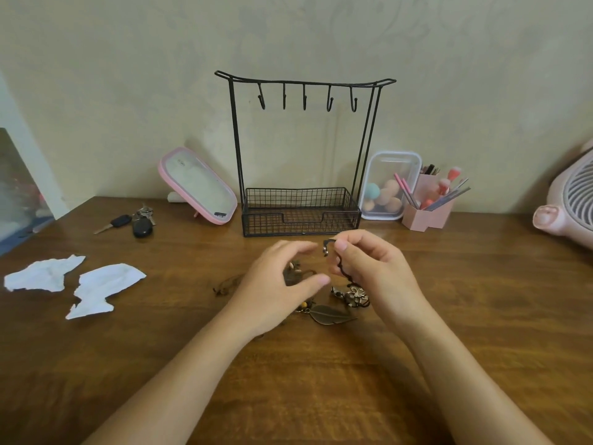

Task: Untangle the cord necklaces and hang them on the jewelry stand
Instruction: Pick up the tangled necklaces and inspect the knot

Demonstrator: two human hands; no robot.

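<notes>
Cord necklaces (330, 313) tangled, right grip (372, 268) pinching black cord (345, 274), left grip (276, 284) spread empty, jewelry stand (301, 226) behind

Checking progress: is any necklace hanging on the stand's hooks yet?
No, the five hooks of the jewelry stand hang bare, while the right hand pinches a black cord above the table.

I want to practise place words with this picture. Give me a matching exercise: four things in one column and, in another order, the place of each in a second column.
Things
1. black cord
2. keys
3. torn paper
4. brushes

Places
A. standing in the pink holder
B. pinched by the right hand
C. near the left edge of the table
D. just left of the pink mirror

Pairs: 1-B, 2-D, 3-C, 4-A
</notes>
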